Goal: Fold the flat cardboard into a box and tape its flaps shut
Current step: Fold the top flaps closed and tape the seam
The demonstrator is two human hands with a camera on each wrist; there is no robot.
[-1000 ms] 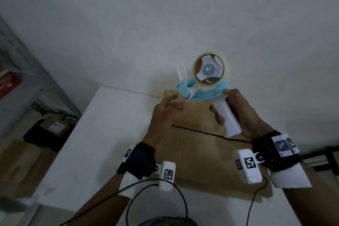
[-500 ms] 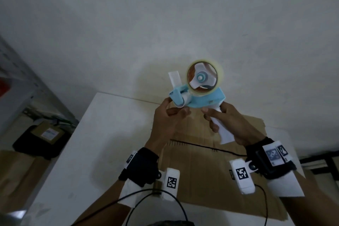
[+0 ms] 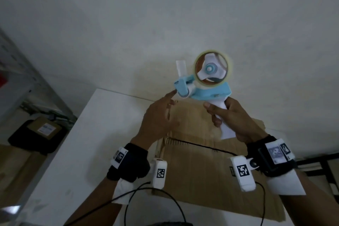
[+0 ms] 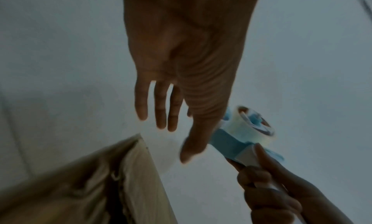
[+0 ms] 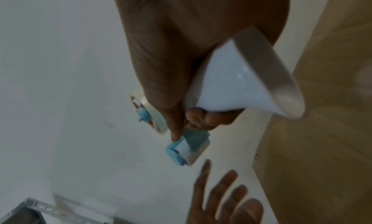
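Head view shows the flat cardboard (image 3: 207,169) lying unfolded on the white tabletop (image 3: 88,143), close to the wall, beneath both hands. Above its far edge the right hand (image 3: 233,117) holds a tape dispenser (image 3: 203,86) in the air, fingers wrapped round the white handle; the blue frame carries a roll of clear tape (image 3: 212,69), and a strip of tape sticks up by the front roller. The left hand (image 3: 157,121) is spread with straight fingers and holds nothing; its index fingertip reaches the dispenser's roller end, though contact cannot be judged. A black cable (image 3: 198,146) crosses the cardboard. Left of the tabletop, a metal shelf rack (image 3: 27,71) stands over a black bag (image 3: 34,134) on the floor.
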